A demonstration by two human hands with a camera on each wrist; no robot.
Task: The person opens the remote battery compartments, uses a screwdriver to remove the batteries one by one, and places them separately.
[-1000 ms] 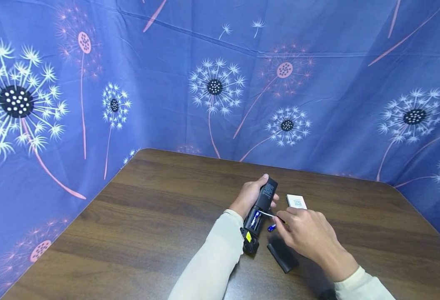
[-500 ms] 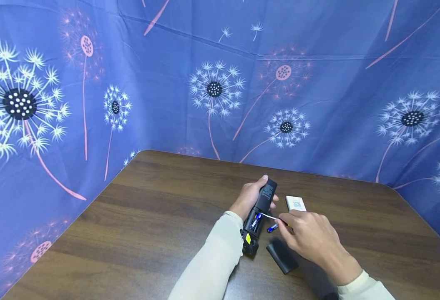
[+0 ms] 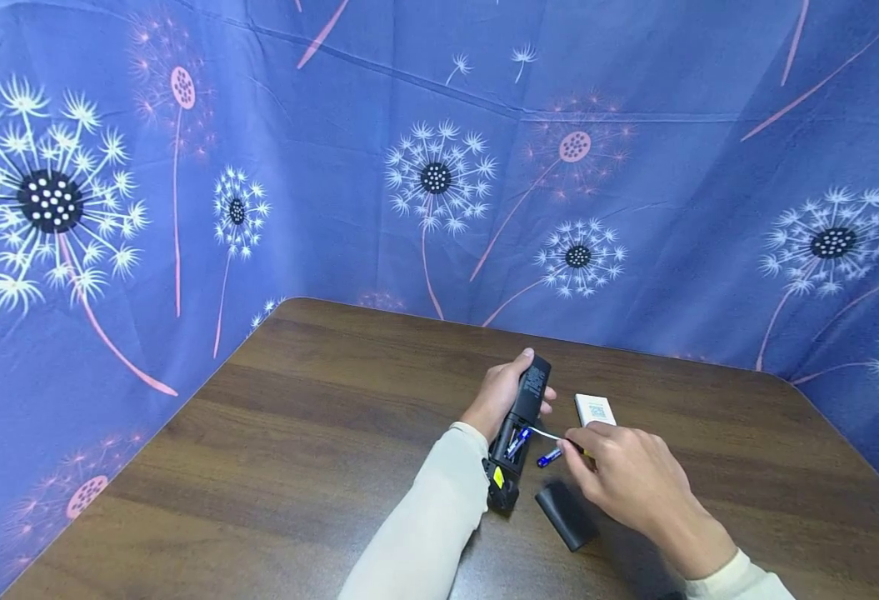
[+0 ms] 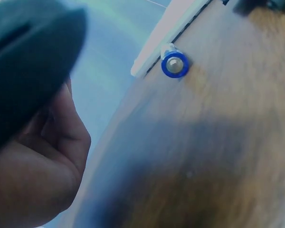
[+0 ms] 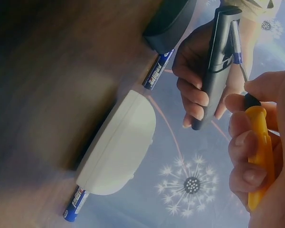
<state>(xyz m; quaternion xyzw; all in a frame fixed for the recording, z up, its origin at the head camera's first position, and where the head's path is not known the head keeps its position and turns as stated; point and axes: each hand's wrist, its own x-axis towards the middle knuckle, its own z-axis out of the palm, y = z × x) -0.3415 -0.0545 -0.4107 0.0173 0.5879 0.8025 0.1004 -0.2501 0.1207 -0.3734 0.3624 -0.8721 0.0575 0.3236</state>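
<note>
My left hand (image 3: 491,400) grips a black remote-like device (image 3: 533,385), thumb along its side. Its battery bay is uncovered, and a blue-and-silver battery (image 3: 517,443) lies tilted in it, one end raised. My right hand (image 3: 630,475) holds a screwdriver (image 5: 261,156) by its yellow handle; the thin metal shaft (image 3: 544,433) reaches to the battery's raised end. In the left wrist view the dark device (image 4: 33,66) is blurred and the bay is hidden. A loose blue battery (image 3: 549,457) lies on the table between the hands.
A black curved cover (image 3: 565,514) lies on the wooden table (image 3: 297,433) near my right hand. Beyond that hand sits a white box (image 3: 595,409) with a printed code. Another battery (image 5: 76,204) shows beside it in the right wrist view. A patterned blue cloth (image 3: 334,208) hangs behind.
The battery in the bay has tilted up, its upper end shifting right out of the bay. My right hand and the screwdriver have moved slightly right; my left hand keeps its grip.
</note>
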